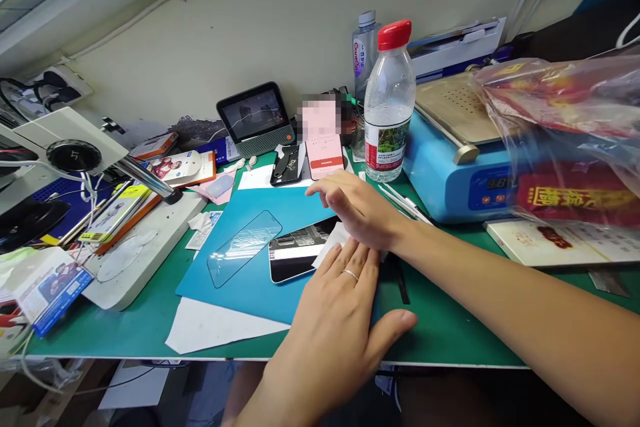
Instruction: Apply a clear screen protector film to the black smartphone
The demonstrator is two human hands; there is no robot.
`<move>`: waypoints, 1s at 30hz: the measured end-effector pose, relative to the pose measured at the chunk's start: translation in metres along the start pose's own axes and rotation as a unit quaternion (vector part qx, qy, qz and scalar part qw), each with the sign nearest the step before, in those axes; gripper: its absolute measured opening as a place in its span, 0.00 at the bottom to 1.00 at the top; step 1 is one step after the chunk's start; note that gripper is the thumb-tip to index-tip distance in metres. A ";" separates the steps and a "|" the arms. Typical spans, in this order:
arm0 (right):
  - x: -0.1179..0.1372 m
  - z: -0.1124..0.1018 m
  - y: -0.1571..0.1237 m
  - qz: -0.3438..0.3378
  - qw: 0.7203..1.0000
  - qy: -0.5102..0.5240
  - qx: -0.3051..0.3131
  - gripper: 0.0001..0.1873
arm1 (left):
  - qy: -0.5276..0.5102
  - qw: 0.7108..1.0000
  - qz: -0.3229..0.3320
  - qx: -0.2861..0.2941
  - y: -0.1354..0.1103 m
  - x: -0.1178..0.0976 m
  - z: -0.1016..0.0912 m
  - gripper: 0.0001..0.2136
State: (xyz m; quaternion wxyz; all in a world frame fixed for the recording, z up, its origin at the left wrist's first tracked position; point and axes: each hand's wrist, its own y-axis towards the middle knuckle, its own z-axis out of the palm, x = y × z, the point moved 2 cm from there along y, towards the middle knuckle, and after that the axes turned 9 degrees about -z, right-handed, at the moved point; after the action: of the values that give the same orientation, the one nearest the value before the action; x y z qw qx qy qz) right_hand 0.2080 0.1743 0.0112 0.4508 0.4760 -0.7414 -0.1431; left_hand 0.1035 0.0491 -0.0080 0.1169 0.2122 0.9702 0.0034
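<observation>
Blue mat: two hands, one phone.

Left hand flat, right hand at phone

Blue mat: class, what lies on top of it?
On the blue mat: a glass screen protector, a phone, a white slip. The right hand and left hand hide the phone's right end.

phone screen is glossy glass, throwing reflections. the protector looks like clear smooth glass too. blue mat is matt, kinda rubbery. green desk top is matt and smooth. bottle is clear plastic with a shiny red cap. heater has a dull metal plate on blue plastic. bag is crinkly glossy film.
</observation>
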 end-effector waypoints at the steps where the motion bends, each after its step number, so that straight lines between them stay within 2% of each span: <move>1: 0.000 0.000 0.000 0.004 1.000 0.001 -0.003 0.45 | -0.007 1.000 -0.010 0.002 0.004 0.000 -0.001 0.35; 5: -0.003 -0.002 -0.001 0.038 0.999 0.011 -0.011 0.48 | -0.008 0.999 -0.040 0.006 0.014 0.003 -0.004 0.34; 9: -0.005 -0.003 -0.001 0.056 0.998 0.013 -0.020 0.50 | 0.016 0.997 -0.080 0.009 0.009 0.022 -0.005 0.35; 14: -0.006 -0.003 0.000 0.070 0.997 0.012 -0.004 0.52 | 0.062 0.986 -0.155 -0.021 -0.024 0.064 -0.012 0.32; 19: -0.008 -0.001 -0.001 0.096 0.995 0.011 0.021 0.53 | 0.107 0.982 -0.146 -0.051 -0.059 0.087 -0.020 0.28; 24: -0.012 -0.001 -0.002 0.128 0.991 0.025 0.017 0.56 | 0.130 0.978 -0.139 -0.083 -0.065 0.081 -0.017 0.29; 27: -0.014 0.000 -0.002 0.137 0.990 0.021 0.007 0.58 | 0.099 0.983 -0.138 -0.067 -0.051 0.069 -0.018 0.31; 30: -0.015 0.002 -0.001 0.131 0.991 0.015 -0.009 0.58 | 0.060 0.990 -0.124 -0.042 -0.026 0.055 -0.019 0.33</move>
State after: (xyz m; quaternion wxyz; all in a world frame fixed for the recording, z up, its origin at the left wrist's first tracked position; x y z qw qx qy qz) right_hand 0.2089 0.1855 0.0011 0.4807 0.3730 -0.7892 -0.0829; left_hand 0.0397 0.0486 -0.0031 0.0666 0.0850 0.9933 0.0422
